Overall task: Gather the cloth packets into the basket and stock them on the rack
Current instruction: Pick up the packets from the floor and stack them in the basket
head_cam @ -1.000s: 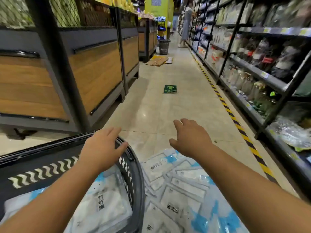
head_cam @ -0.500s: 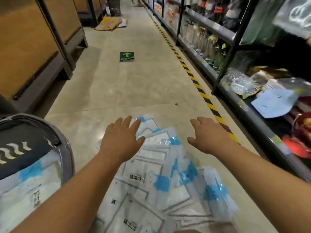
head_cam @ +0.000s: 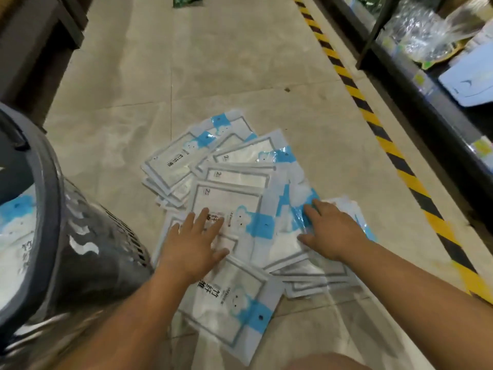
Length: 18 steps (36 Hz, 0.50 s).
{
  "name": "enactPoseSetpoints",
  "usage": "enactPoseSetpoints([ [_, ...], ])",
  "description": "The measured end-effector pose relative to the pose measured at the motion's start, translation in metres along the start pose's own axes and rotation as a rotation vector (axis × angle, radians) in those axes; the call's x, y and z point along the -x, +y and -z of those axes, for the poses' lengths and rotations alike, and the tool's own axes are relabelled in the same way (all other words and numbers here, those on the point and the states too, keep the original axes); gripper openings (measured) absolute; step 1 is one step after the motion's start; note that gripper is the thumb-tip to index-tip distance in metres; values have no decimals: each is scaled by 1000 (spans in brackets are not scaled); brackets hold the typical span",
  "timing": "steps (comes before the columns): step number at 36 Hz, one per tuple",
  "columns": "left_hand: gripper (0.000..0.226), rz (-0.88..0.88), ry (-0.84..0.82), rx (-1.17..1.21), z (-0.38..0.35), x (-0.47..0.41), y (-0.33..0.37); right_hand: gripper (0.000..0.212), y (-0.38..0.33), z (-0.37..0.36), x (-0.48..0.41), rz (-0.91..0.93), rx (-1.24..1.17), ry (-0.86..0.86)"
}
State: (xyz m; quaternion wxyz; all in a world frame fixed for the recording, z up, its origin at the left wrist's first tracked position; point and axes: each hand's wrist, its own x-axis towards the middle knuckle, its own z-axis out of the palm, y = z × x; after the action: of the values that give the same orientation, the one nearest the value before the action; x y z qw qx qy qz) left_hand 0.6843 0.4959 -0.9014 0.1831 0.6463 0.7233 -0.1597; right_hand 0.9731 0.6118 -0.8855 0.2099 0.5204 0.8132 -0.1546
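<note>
The tiled aisle floor (head_cam: 226,62) carries everything here, with a yellow-and-black striped tape (head_cam: 357,94) running along its right edge. Past the tape stands the rack (head_cam: 426,84), its low shelves holding a jumble of plastic-wrapped goods too blurred to name. At the floor's left edge is the dark basket (head_cam: 88,236), and a few white-and-blue packets (head_cam: 16,236) lie inside it, so the gathering looks to be partly done. Most of the work is left: a loose fan of cloth packets (head_cam: 234,180) is spread over the middle of the floor, overlapping one another, between the basket and the tape. How many there are cannot be told. The left hand (head_cam: 194,244) rests flat on a packet at the near side of the pile, fingers spread wide and gripping nothing. The right hand (head_cam: 333,233) lies on the pile's right edge, fingers laid straight over a blue-printed packet, thumb out, also holding nothing. By my reading, both palms are placed to draw the scatter into a stack. No packet from this pile appears to be on the rack yet, so the stocking has not begun.
</note>
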Motion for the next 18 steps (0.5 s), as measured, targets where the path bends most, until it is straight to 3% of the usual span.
enactPoseSetpoints([
  [7,120,-116,-139,14,-67,19,-11,121,-18,-51,-8,-84,-66,-16],
  [13,124,-45,-34,41,-98,16,-11,124,-24,-61,-13,-216,-109,8],
  [18,119,76,3,93,-101,20,-13,113,-4,-56,-15,-323,-153,38],
])
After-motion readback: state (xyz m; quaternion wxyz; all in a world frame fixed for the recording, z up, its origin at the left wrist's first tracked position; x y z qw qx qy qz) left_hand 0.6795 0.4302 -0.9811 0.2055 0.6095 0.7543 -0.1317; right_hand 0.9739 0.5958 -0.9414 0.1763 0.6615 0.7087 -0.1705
